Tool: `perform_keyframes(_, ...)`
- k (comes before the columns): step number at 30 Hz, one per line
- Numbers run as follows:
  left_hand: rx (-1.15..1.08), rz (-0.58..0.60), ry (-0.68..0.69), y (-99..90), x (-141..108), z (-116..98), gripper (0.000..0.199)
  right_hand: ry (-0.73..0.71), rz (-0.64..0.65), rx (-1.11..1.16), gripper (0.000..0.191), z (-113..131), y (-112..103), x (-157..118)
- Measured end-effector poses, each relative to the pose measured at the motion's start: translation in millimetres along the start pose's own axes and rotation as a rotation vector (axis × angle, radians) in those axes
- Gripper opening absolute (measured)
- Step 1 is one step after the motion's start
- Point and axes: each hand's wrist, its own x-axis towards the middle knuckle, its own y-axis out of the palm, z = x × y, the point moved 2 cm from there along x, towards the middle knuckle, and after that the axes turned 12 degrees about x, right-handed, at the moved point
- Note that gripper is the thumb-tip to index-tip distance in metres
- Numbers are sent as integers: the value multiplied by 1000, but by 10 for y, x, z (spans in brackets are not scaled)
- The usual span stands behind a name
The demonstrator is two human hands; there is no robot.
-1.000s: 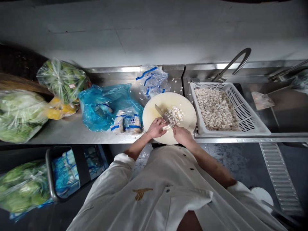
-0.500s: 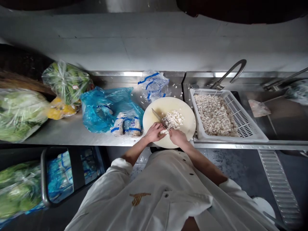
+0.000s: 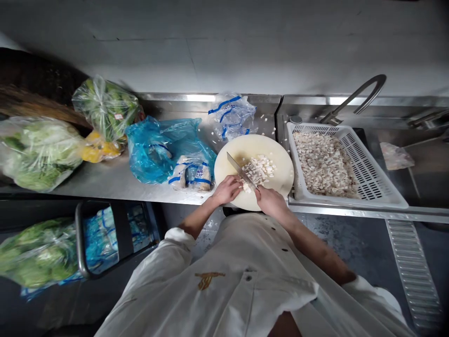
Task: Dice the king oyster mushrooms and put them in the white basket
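Note:
My right hand (image 3: pixel 269 200) is closed on the handle of a knife (image 3: pixel 242 171), whose blade slants up and left over a round white cutting board (image 3: pixel 224 159). Close to the blade's left side, my left hand (image 3: pixel 228 189) rests at the board's front left with its fingers bent together; what lies under the fingertips is too small to make out. Diced white pieces (image 3: pixel 261 169) are heaped on the board just right of the blade. A white perforated basket (image 3: pixel 365 171) right of the board holds many chopped pieces (image 3: pixel 324 164).
Left of the board lie a blue plastic bag (image 3: pixel 150 150) and a clear package (image 3: pixel 191 174). Behind it is a crumpled clear bag (image 3: pixel 233 114). Bagged greens (image 3: pixel 42 154) stand far left. A curved faucet (image 3: pixel 365 93) rises behind the basket.
The camera view has shifted, so the counter sits slightly higher and most items farther right. The knife and both hands stay at the board's front, with the blade still beside my left fingers.

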Motion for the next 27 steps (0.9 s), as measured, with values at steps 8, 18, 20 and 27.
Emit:
perform_keyframes(8,5,29,28,26,-46,52,27,27,41,-10,43,48,39,31)
perform_keyframes(18,17,26,28,1,-103,39,33,-33,17,25,41,47,123,35)
perform_keyframes(20,20,30,28,3,-139,38,32,-51,9,48,42,42,130,23)
perform_keyframes(27,3,0,-32,-3,-177,35,30,-72,23,208,37,-56,135,194)
